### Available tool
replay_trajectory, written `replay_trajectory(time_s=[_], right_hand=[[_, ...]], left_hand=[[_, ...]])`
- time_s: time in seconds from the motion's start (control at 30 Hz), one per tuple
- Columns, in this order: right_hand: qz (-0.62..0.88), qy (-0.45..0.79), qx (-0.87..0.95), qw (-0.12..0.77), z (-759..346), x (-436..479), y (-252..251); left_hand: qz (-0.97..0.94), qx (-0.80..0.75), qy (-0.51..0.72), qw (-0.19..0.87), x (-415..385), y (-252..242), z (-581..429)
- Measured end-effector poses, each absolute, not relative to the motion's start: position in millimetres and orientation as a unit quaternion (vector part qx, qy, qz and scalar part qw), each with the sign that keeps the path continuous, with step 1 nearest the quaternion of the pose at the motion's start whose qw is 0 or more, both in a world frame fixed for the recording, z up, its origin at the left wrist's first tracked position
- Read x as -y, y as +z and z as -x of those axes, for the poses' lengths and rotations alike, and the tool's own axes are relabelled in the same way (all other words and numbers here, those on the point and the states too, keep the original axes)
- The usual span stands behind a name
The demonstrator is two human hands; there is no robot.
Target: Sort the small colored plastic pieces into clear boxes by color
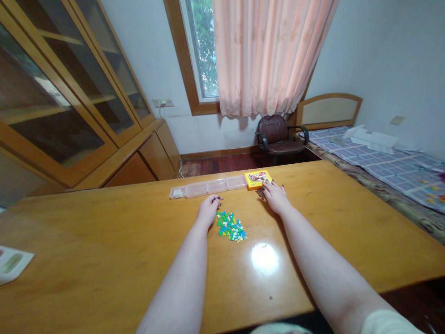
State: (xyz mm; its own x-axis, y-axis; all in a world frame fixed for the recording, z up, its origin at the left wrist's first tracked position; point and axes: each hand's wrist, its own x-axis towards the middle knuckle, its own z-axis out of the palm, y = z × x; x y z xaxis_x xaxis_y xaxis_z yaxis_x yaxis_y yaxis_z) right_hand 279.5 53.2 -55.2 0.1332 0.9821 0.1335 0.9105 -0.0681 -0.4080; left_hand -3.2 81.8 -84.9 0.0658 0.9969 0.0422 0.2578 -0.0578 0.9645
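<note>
A pile of small green, blue, yellow and white pieces [231, 226] lies on the wooden table [139, 246]. Just above and left of it, my left hand [209, 208] has its fingers pressed together, with small dark bits at the fingertips. My right hand [275, 195] is spread beside a yellow box [257, 178], its fingers over a small heap of brown pieces [260, 194]. A row of clear plastic trays [217, 186] runs left from the box; the leftmost one has something white in it.
A white tray [14, 264] sits at the table's left edge. Beyond the table are a brown office chair [276, 134], a bed [382, 162] on the right and a glass-fronted cabinet [79, 79] on the left.
</note>
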Motion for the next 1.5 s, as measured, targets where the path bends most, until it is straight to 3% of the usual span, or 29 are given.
replay_trajectory(time_s=[0.83, 0.93, 1.07, 1.13, 1.23, 1.37, 1.5], right_hand=[[0.72, 0.076, 0.661, 0.198, -276, -45, -46], [0.71, 0.072, 0.662, 0.229, -278, -46, -49], [0.687, 0.048, 0.629, 0.361, -284, -45, -52], [0.647, 0.096, 0.631, 0.418, -282, -41, -53], [0.56, 0.272, 0.656, 0.426, -267, -34, -56], [0.535, 0.388, 0.653, 0.371, -239, -40, -58], [0.625, 0.371, 0.622, 0.291, -218, -54, -56]], left_hand=[[-0.591, -0.532, 0.429, 0.429, -82, -86, 3], [-0.593, -0.53, 0.429, 0.429, -82, -87, 3], [-0.588, -0.531, 0.433, 0.431, -81, -87, 3], [-0.584, -0.532, 0.434, 0.432, -81, -86, 3], [-0.579, -0.528, 0.437, 0.441, -79, -82, 1], [-0.585, -0.485, 0.435, 0.482, -73, -72, -4], [-0.631, -0.463, 0.409, 0.469, -66, -63, -7]])
